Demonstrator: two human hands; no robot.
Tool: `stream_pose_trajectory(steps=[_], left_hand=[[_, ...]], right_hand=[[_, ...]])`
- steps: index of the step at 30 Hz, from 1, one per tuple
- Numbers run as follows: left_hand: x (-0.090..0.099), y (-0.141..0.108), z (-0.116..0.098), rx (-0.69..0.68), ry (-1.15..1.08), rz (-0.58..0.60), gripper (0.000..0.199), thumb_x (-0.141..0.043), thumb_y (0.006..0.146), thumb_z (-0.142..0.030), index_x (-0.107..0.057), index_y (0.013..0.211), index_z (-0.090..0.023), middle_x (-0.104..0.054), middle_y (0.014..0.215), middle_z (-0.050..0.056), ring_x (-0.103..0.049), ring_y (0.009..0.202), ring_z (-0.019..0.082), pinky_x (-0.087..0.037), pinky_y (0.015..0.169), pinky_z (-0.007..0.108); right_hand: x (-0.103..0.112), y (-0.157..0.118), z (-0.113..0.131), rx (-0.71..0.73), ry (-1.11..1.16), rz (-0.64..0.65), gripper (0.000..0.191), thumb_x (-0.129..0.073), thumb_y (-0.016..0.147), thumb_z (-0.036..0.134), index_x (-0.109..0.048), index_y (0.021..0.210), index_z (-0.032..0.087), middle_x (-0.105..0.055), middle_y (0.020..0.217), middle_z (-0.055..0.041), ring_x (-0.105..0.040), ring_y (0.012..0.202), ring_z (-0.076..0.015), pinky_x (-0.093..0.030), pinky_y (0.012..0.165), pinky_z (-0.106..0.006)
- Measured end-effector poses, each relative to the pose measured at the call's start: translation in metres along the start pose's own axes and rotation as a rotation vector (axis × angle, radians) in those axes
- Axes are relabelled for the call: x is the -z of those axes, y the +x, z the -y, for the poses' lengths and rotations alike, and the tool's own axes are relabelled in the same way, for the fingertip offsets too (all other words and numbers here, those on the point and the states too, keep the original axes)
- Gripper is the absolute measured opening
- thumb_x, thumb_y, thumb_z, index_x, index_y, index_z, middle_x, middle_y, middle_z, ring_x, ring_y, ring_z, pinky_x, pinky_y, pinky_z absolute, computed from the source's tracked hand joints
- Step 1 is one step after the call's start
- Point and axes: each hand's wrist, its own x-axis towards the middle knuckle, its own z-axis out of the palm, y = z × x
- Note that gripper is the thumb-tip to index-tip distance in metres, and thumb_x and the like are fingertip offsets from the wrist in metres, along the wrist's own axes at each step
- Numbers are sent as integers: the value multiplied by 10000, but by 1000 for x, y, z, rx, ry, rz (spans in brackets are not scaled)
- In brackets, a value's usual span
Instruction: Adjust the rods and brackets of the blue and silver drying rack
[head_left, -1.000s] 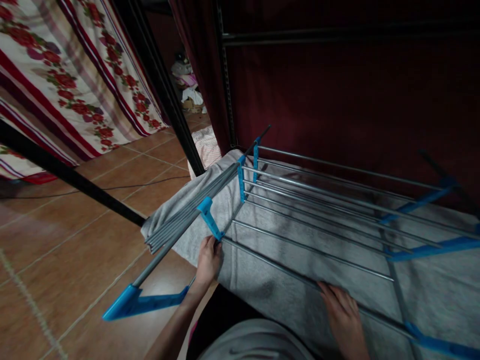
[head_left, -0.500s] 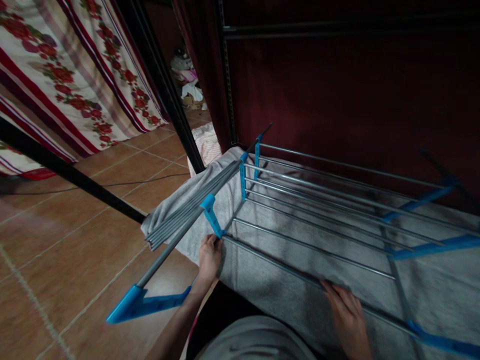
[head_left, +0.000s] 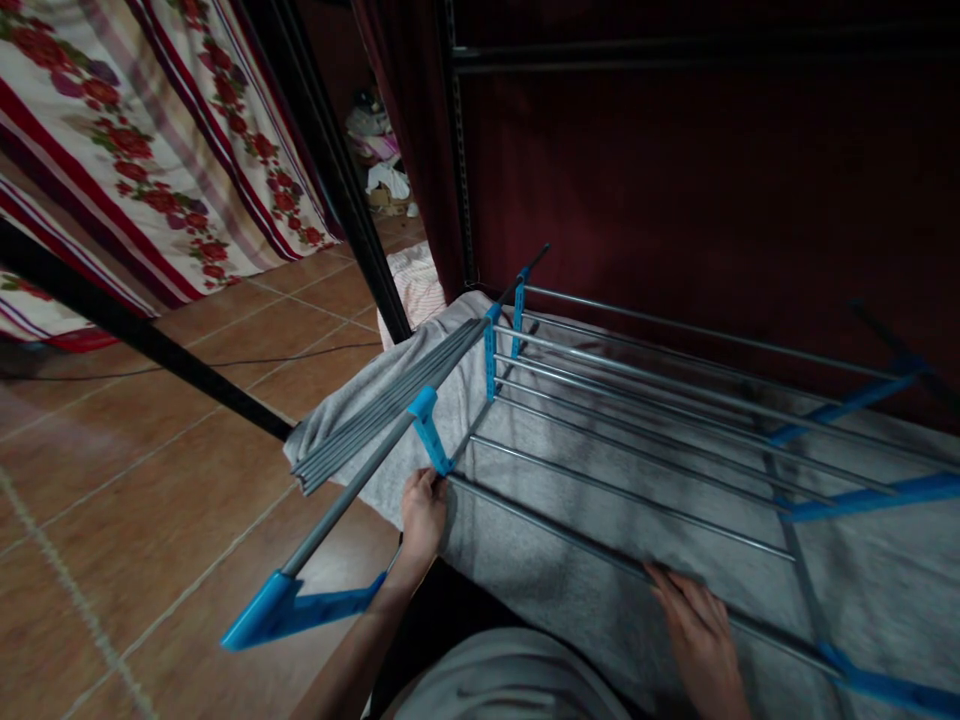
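Observation:
A rack of grey metal tubes (head_left: 555, 525) with blue plastic joints (head_left: 431, 430) lies across a grey blanket. My left hand (head_left: 424, 510) is closed at the near left corner, gripping the rack just below a blue joint. Further right, my right hand (head_left: 694, 625) wraps round the same front tube, its thumb side on top. Several loose grey tubes (head_left: 390, 405) lie bundled along the rack's left side. A blue end piece (head_left: 300, 605) juts out over the floor at the lower left.
The grey blanket (head_left: 510, 580) covers the surface under the rack. Black metal posts (head_left: 337, 170) and a slanting bar (head_left: 150, 330) frame the left side. Beyond are a tiled floor (head_left: 187, 480), a thin cable (head_left: 300, 357), a floral curtain (head_left: 150, 150) and a dark red cloth (head_left: 675, 190).
The whole view has shifted slightly, so the rack appears a little further right. Both hands keep their places on the front tube.

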Motion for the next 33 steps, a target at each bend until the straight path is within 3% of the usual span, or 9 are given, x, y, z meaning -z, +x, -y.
stream_pose_trajectory(steps=[15, 33], left_hand=[[-1, -5, -6, 1, 11, 15, 257, -495, 872, -298, -703, 928, -159, -667, 942, 123, -632, 919, 271, -518, 878, 435], [-4, -8, -4, 16, -49, 11, 268, -495, 894, -306, -704, 984, -165, -678, 1004, 124, -642, 979, 271, -521, 916, 432]], right_hand=[[5, 2, -2, -15, 12, -3, 368, -406, 1038, 309, -598, 1351, 292, -692, 1155, -67, -637, 1059, -246, -465, 902, -412], [5, 3, -6, -2, 25, -12, 393, -416, 1030, 307, -568, 1392, 307, -710, 1119, -55, -660, 1020, -240, -481, 854, -394]])
